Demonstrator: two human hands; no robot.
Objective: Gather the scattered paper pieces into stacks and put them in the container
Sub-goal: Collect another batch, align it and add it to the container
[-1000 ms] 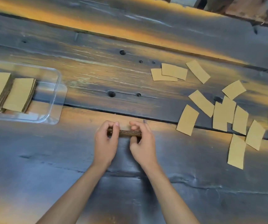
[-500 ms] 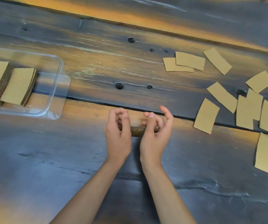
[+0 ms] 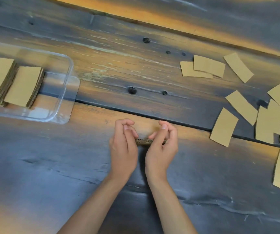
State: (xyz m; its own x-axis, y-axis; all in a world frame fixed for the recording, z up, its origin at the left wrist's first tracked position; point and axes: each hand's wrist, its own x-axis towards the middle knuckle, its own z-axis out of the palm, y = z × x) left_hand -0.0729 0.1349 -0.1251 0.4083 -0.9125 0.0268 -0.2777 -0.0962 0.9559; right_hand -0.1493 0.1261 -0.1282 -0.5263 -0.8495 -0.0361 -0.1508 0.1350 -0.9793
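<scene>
Container (image 3: 65, 92) w/ 2 paper stacks (image 3: 23, 86); both hands (image 3: 142, 147) hold 3rd stack (image 3: 143, 141).

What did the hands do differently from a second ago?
Both hands loosened: the left hand and right hand pinched the cardboard stack from both ends earlier; now their fingers curl more loosely around it on the table. The container stacks and scattered pieces stayed put.

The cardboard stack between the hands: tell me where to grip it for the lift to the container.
Grip the cardboard stack at its two short ends, left hand from the left, right hand from the right. It stands on edge on the wooden table, so squeezing the broad faces keeps the pieces aligned.
</scene>
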